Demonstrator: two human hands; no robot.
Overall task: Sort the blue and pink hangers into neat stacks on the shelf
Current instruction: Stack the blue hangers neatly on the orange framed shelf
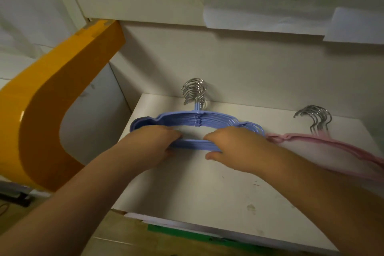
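At frame centre your left hand (158, 143) and right hand (234, 147) each curl a grip round the lower bars of the stack of blue plastic hangers with steel hooks (197, 124), which lies on the white shelf (207, 189). The stack of pink hangers (332, 143) lies just beside it, right of centre. You appear to be squaring the blue stack; next, align its edges and let go.

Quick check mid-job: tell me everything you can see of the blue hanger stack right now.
The blue hanger stack is a tight bundle of thin, plastic-looking hangers with silver metal hooks fanned toward the back wall. It lies flat on the white shelf, left of the pink hangers, its right end about meeting them. The left hand and right hand both grip its lower bar.
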